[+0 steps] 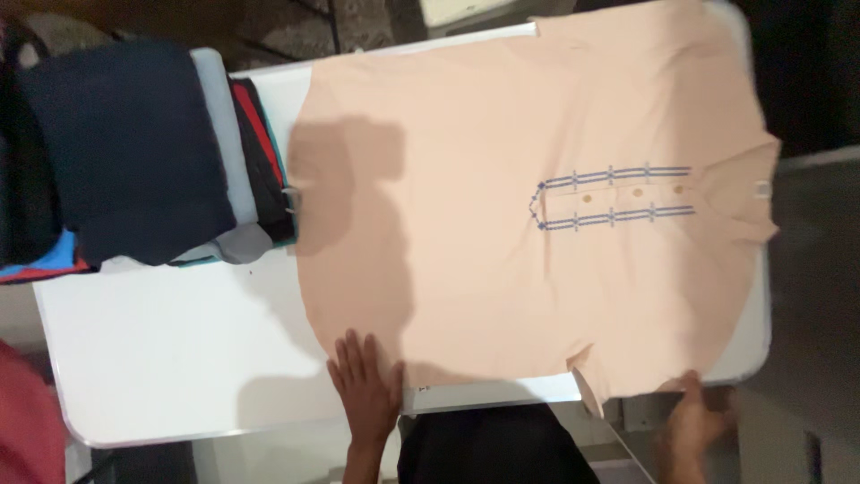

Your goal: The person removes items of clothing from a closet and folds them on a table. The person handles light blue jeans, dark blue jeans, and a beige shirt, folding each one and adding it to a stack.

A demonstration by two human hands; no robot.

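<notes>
A peach shirt lies spread flat, front up, on a white table. Its buttoned placket with blue trim points right toward the collar. My left hand rests flat, fingers apart, on the shirt's near hem corner. My right hand is at the near right edge of the table, fingers pinching the shirt's sleeve edge where it hangs over.
A stack of folded clothes, dark navy on top with red, black, grey and blue pieces beneath, sits at the table's left end. A red cloth shows at the lower left corner. Dark floor lies to the right.
</notes>
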